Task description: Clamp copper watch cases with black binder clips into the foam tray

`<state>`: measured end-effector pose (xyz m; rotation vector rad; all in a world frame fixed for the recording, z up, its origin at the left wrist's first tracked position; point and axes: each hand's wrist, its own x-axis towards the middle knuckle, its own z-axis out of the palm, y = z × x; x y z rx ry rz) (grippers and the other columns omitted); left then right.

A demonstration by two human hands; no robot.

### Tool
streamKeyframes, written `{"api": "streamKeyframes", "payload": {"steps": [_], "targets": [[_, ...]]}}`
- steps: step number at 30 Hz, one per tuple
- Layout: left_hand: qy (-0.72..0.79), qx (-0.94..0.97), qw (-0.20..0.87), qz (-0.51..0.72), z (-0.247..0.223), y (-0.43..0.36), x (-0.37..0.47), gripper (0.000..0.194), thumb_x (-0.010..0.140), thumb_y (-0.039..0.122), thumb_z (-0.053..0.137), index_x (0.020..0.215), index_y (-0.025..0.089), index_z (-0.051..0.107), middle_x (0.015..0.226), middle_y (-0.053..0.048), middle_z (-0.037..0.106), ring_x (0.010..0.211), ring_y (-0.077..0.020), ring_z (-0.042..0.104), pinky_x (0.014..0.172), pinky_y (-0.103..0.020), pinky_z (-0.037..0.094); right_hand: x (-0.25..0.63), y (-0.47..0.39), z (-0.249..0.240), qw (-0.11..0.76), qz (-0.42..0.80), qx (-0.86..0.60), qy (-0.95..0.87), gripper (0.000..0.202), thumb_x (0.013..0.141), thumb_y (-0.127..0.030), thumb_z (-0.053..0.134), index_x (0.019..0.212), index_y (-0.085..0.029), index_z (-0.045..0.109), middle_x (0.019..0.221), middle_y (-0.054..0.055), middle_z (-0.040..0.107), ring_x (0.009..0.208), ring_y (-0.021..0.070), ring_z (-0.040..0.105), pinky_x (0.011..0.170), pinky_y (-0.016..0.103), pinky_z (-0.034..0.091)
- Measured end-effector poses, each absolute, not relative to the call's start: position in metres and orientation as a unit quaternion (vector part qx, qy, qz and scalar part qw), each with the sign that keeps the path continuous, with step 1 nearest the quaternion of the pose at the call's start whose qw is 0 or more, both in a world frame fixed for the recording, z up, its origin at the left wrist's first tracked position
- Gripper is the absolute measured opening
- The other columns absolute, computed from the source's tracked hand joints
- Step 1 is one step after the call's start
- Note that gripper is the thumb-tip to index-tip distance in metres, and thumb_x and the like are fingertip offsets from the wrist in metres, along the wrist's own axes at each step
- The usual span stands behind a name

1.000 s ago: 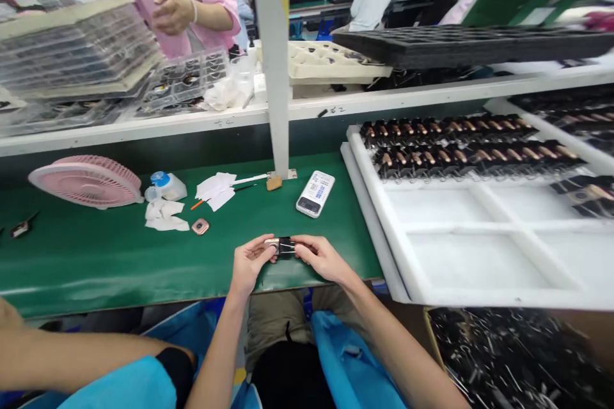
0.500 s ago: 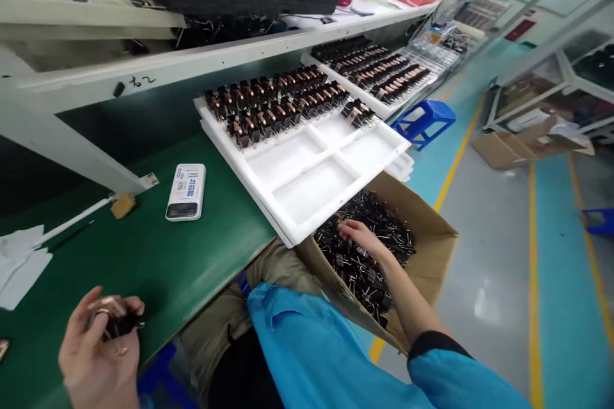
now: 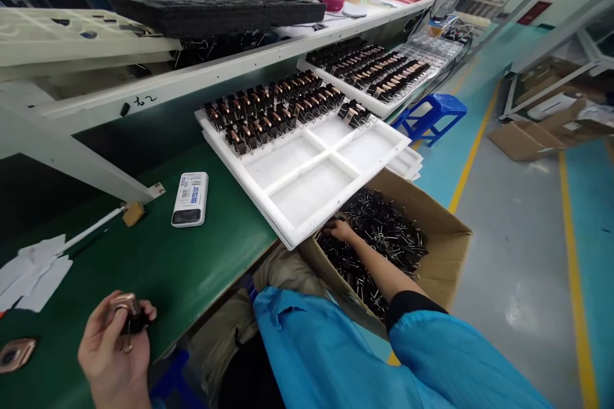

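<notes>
Over the green worktop at lower left, my left hand (image 3: 115, 358) is closed round a shiny copper-coloured metal part (image 3: 125, 301) with a black binder clip (image 3: 137, 323) on it. My right hand (image 3: 340, 230) reaches down into a cardboard box (image 3: 444, 243) full of loose black binder clips (image 3: 378, 223). Its fingers are curled beside the tray's edge, and what they grip, if anything, is hidden. A similar copper-coloured part (image 3: 16, 354) lies at the far left of the worktop.
A white divided tray (image 3: 292, 227) carries rows of clipped copper-coloured parts (image 3: 261, 131) and juts over the box. Another loaded tray (image 3: 377, 102) sits beyond. On the green worktop (image 3: 230, 217) are a white printed device (image 3: 190, 199) and papers (image 3: 36, 275). A blue stool (image 3: 439, 115) stands right.
My right hand has shifted slightly left among the binder clips, closer to the tray's edge. My left hand still holds the clipped part, now turned a little. The camera view has shifted slightly.
</notes>
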<state>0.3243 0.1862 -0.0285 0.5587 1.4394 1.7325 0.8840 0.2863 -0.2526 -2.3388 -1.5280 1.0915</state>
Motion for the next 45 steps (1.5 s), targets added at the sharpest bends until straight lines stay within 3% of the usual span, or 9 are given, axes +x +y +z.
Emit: {"api": "streamKeyframes", "payload": {"steps": [8, 15, 25, 30, 33, 36, 40, 42, 45], "targets": [[0.568, 0.221, 0.395, 0.687, -0.029, 0.187, 0.325, 0.031, 0.069, 0.023, 0.085, 0.097, 0.020, 0.073, 0.090, -0.002, 0.067, 0.068, -0.0227, 0.062, 0.049, -0.036, 0.048, 0.930, 0.246, -0.229, 0.283, 0.387, -0.791, -0.380, 0.041, 0.094, -0.046, 0.066, 0.117, -0.011, 0.070, 0.103, 0.012, 0.074, 0.087, 0.0217, 0.070, 0.081, 0.034, 0.058], [0.574, 0.218, 0.396, 0.683, -0.028, 0.188, 0.327, 0.031, 0.067, 0.023, 0.087, 0.094, 0.021, 0.072, 0.091, -0.002, 0.068, 0.072, -0.0227, 0.061, 0.050, -0.035, 0.048, 0.949, 0.212, -0.193, 0.324, 0.391, -0.776, -0.374, 0.037, 0.067, -0.045, 0.086, 0.089, -0.016, 0.077, 0.085, 0.007, 0.073, 0.082, 0.0222, 0.064, 0.077, 0.030, 0.051], [0.556, 0.249, 0.397, 0.687, -0.030, 0.187, 0.329, 0.029, 0.070, 0.021, 0.085, 0.096, 0.019, 0.072, 0.091, -0.003, 0.068, 0.080, -0.0231, 0.062, 0.051, -0.034, 0.051, 0.930, 0.220, -0.138, 0.389, 0.502, -0.714, -0.295, 0.040, 0.072, -0.053, 0.076, 0.093, -0.020, 0.069, 0.081, 0.004, 0.064, 0.054, 0.0118, 0.046, 0.056, 0.029, 0.049], [0.550, 0.249, 0.391, 0.695, -0.037, 0.187, 0.327, 0.030, 0.068, 0.021, 0.086, 0.095, 0.019, 0.072, 0.091, -0.003, 0.071, 0.077, -0.0232, 0.065, 0.050, -0.033, 0.052, 0.913, 0.220, -0.083, 0.462, 0.513, -0.656, -0.307, 0.060, 0.066, -0.078, 0.077, 0.084, -0.023, 0.061, 0.073, 0.002, 0.054, 0.056, 0.0139, 0.043, 0.049, 0.029, 0.040], [0.559, 0.245, 0.394, 0.688, -0.039, 0.184, 0.332, 0.036, 0.067, 0.025, 0.088, 0.099, 0.017, 0.073, 0.088, -0.003, 0.073, 0.067, -0.0206, 0.066, 0.050, -0.032, 0.054, 0.896, 0.210, -0.041, 0.495, 0.533, -0.592, -0.347, 0.058, 0.066, -0.080, 0.079, 0.072, -0.026, 0.059, 0.066, 0.003, 0.051, 0.050, 0.0149, 0.040, 0.043, 0.030, 0.029], [0.566, 0.249, 0.397, 0.678, -0.040, 0.180, 0.337, 0.042, 0.068, 0.030, 0.089, 0.104, 0.014, 0.074, 0.089, -0.006, 0.075, 0.063, -0.0187, 0.067, 0.051, -0.031, 0.055, 0.856, 0.204, -0.004, 0.441, 0.581, -0.498, -0.469, 0.050, 0.076, -0.075, 0.077, 0.066, -0.028, 0.065, 0.060, 0.008, 0.054, 0.051, 0.0196, 0.049, 0.046, 0.034, 0.032], [0.580, 0.275, 0.399, 0.655, -0.042, 0.176, 0.340, 0.040, 0.073, 0.034, 0.087, 0.105, 0.013, 0.076, 0.090, -0.009, 0.076, 0.061, -0.0169, 0.066, 0.055, -0.031, 0.056, 0.745, 0.199, 0.016, 0.285, 0.733, -0.284, -0.549, 0.049, 0.075, -0.069, 0.083, 0.071, -0.022, 0.069, 0.068, 0.009, 0.065, 0.064, 0.0215, 0.061, 0.060, 0.034, 0.045], [0.587, 0.292, 0.402, 0.639, -0.043, 0.174, 0.341, 0.041, 0.074, 0.036, 0.087, 0.106, 0.013, 0.077, 0.092, -0.010, 0.077, 0.062, -0.0167, 0.066, 0.058, -0.031, 0.057, 0.681, 0.203, 0.011, 0.237, 0.806, -0.213, -0.500, 0.047, 0.074, -0.063, 0.087, 0.084, -0.020, 0.071, 0.078, 0.008, 0.070, 0.070, 0.0209, 0.065, 0.065, 0.032, 0.048], [0.596, 0.302, 0.400, 0.627, -0.043, 0.172, 0.342, 0.042, 0.072, 0.038, 0.088, 0.105, 0.013, 0.078, 0.096, -0.011, 0.077, 0.064, -0.0166, 0.067, 0.060, -0.031, 0.059, 0.604, 0.227, -0.005, 0.275, 0.824, -0.194, -0.456, 0.060, 0.071, -0.052, 0.092, 0.118, -0.021, 0.071, 0.094, 0.008, 0.075, 0.090, 0.0232, 0.070, 0.082, 0.034, 0.052]]}}
